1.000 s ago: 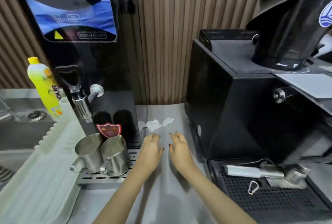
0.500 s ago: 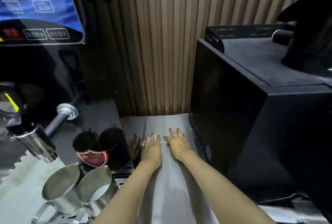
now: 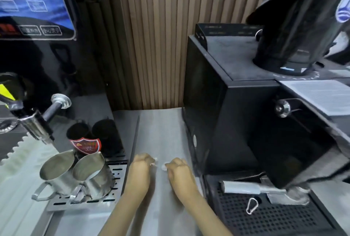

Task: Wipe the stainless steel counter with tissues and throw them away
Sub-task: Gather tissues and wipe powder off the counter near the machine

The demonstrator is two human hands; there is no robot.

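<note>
- I am in the wiping step: both my hands lie on the bare steel strip of the table point(image 3: 161, 131), between the black water dispenser point(image 3: 37, 69) and the black coffee machine point(image 3: 217, 122).
- My left hand point(image 3: 141, 168) has its grip curled closed, with a white scrap of the tissues point(image 3: 155, 159) peeking out at the fingertips.
- My right hand point(image 3: 179, 170) is curled the same way on another white scrap, which shows just beside its knuckles. How much paper each grip holds I cannot tell; most of it is hidden under my fingers.
- The two hands are near each other but apart, with a narrow band of steel between them.
- Next, I judge, I need to keep the scraps pinched, drag them along the rest of the strip toward me, then lift them clear for the bin. No bin is in view, so I must look for it. The two steel jugs point(image 3: 73, 173) stand close on my left and are easy to knock.
- A second ago the tissues lay loose at the back of the table, ahead of my flat fingers. Half a second ago my hands reached far back over them, fingers straight. Now both hands have drawn back toward me and closed.
</note>
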